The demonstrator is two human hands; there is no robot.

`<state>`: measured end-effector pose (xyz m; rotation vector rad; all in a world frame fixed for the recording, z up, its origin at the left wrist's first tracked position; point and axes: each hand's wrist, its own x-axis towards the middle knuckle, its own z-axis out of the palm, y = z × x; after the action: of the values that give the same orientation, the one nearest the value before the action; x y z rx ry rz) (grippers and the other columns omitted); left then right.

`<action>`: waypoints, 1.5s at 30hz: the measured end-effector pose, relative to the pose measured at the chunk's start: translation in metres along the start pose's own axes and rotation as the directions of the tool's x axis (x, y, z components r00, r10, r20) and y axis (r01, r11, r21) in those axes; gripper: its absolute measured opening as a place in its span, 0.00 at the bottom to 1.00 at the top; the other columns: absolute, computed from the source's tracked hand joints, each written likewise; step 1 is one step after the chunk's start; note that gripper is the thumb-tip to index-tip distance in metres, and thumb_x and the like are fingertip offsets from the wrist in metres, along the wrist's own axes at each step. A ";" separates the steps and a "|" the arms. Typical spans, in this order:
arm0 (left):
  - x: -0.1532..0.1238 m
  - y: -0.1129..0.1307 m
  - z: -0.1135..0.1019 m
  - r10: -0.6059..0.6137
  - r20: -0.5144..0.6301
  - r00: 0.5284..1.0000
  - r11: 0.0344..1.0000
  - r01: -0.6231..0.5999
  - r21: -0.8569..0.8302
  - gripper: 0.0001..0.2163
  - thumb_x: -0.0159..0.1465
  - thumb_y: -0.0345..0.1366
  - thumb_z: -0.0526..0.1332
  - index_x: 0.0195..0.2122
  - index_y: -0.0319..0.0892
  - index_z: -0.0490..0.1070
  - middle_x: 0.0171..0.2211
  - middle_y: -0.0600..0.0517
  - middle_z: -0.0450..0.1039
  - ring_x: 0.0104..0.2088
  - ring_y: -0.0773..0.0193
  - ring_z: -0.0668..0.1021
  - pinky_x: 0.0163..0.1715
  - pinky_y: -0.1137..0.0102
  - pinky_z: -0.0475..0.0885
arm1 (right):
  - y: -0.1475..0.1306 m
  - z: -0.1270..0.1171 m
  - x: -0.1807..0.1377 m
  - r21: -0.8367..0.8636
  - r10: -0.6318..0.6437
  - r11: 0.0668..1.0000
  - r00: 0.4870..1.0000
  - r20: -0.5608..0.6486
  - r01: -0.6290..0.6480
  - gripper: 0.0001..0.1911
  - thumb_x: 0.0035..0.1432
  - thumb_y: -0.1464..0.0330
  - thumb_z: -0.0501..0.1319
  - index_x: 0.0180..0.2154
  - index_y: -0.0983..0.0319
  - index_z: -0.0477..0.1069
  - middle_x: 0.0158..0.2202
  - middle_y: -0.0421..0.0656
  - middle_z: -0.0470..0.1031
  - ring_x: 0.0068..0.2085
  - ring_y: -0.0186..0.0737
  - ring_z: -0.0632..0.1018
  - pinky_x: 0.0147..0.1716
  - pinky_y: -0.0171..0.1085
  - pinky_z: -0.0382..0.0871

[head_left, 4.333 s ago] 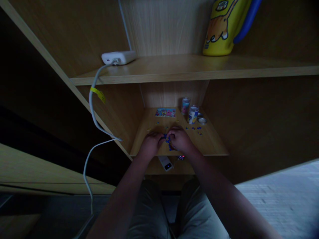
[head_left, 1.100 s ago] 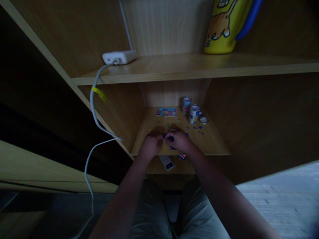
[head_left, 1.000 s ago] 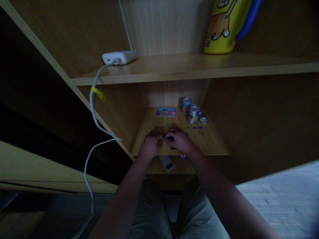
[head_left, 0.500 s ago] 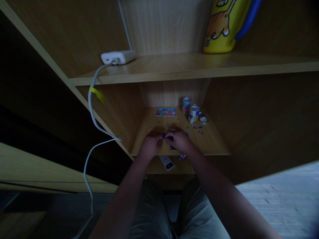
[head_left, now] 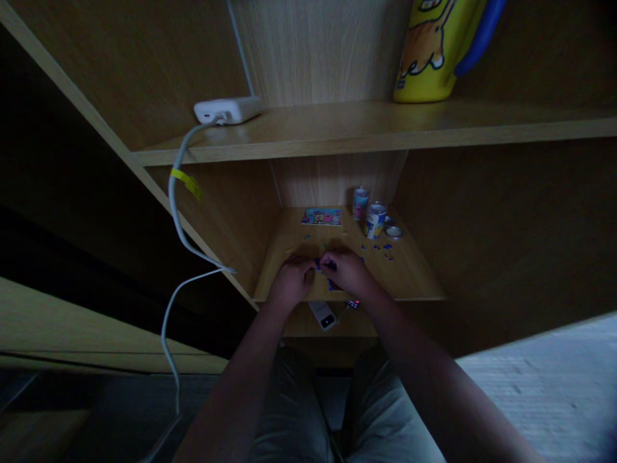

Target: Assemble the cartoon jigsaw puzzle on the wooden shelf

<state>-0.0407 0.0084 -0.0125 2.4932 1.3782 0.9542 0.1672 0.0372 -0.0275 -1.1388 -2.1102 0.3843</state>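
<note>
My left hand (head_left: 292, 281) and my right hand (head_left: 348, 270) meet over the middle shelf, fingertips nearly touching. Between them is a small dark blue jigsaw puzzle piece (head_left: 317, 263), pinched from both sides. More joined blue and reddish pieces (head_left: 332, 286) show partly beneath my right hand, which hides the rest. Several loose puzzle pieces (head_left: 387, 247) lie to the right of the hands, and a few small ones are scattered behind them. Farther back lies a colourful cartoon picture card (head_left: 322, 217).
Two printed cans (head_left: 360, 204) stand at the back right beside round metal lids (head_left: 394, 233). Overhead, the upper shelf (head_left: 328, 122) holds a white power bank (head_left: 231, 110) with a hanging cable (head_left: 172, 193) and a yellow mug (head_left: 424, 71). A white device (head_left: 322, 315) lies below.
Both hands stay almost in place, with only a slight shift of the fingers around the blue puzzle piece. The things on the shelves have not moved.
</note>
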 end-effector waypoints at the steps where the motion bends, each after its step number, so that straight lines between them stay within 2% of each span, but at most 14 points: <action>1: 0.000 0.000 0.000 0.002 0.001 1.000 1.000 -0.002 0.001 0.15 0.67 0.21 0.61 0.42 0.47 0.83 0.42 0.48 0.86 0.46 0.52 0.85 0.56 0.55 0.79 | 0.000 0.000 0.000 0.003 0.007 1.000 1.000 -0.004 -0.007 0.05 0.65 0.72 0.69 0.39 0.55 0.82 0.39 0.42 0.86 0.41 0.42 0.83 0.46 0.39 0.73; 8: 0.000 -0.001 0.000 0.024 0.020 1.000 1.000 -0.024 0.006 0.15 0.67 0.21 0.62 0.43 0.48 0.84 0.44 0.49 0.87 0.47 0.53 0.85 0.57 0.54 0.79 | -0.001 -0.002 0.000 0.034 0.061 0.998 0.997 -0.054 -0.059 0.05 0.71 0.70 0.64 0.44 0.57 0.79 0.40 0.43 0.86 0.40 0.41 0.84 0.45 0.39 0.73; 35: 0.001 0.001 -0.001 0.032 0.043 0.999 0.999 -0.033 0.020 0.13 0.68 0.21 0.61 0.40 0.46 0.81 0.40 0.48 0.85 0.44 0.52 0.84 0.54 0.55 0.78 | -0.008 -0.007 -0.001 0.047 0.090 0.995 0.996 -0.001 -0.090 0.08 0.67 0.73 0.64 0.44 0.56 0.79 0.39 0.41 0.86 0.41 0.41 0.83 0.45 0.38 0.71; 45: -0.001 0.001 -0.001 0.004 0.024 1.000 1.000 -0.004 0.024 0.16 0.69 0.22 0.60 0.50 0.46 0.83 0.45 0.46 0.86 0.48 0.51 0.85 0.57 0.54 0.79 | -0.004 -0.006 -0.002 0.101 0.086 0.991 0.996 0.016 -0.087 0.09 0.70 0.72 0.63 0.47 0.56 0.79 0.40 0.39 0.87 0.39 0.38 0.84 0.43 0.37 0.72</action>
<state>-0.0410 0.0072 -0.0122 2.5171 1.3860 0.9105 0.1696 0.0330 -0.0224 -1.1730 -2.0314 0.5337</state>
